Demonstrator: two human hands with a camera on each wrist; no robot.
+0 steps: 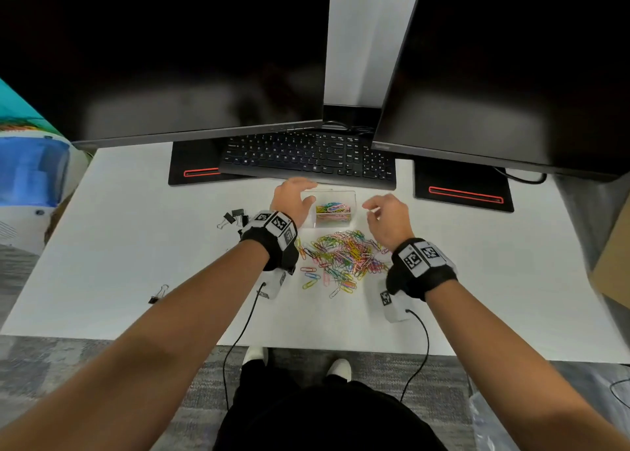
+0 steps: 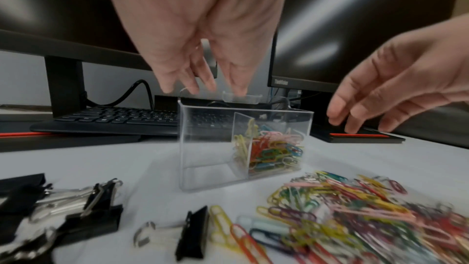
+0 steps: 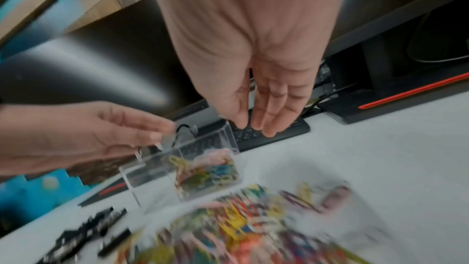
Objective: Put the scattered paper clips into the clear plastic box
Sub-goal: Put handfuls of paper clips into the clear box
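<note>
**A:** Where is the box?

**B:** At the centre of the head view, a clear plastic box with an inner divider [image 1: 329, 208] stands on the white desk [image 1: 136, 246], just below a black keyboard [image 1: 306, 157]. Its right compartment holds colourful paper clips; the left compartment looks empty.

**A:** And the loose ones?

**B:** A heap of multicoloured paper clips [image 1: 341, 256] lies just below the box, with black binder clips [image 1: 235, 217] to the left.

**A:** The hands?

**B:** The left hand [image 1: 293, 198] hangs over the box's upper left corner, fingers extended, tips at the hinged clear lid [image 2: 241, 96]; whether they pinch it, I cannot tell. The right hand [image 1: 387, 217] hovers right of the box, fingers loosely spread, holding nothing.
</note>
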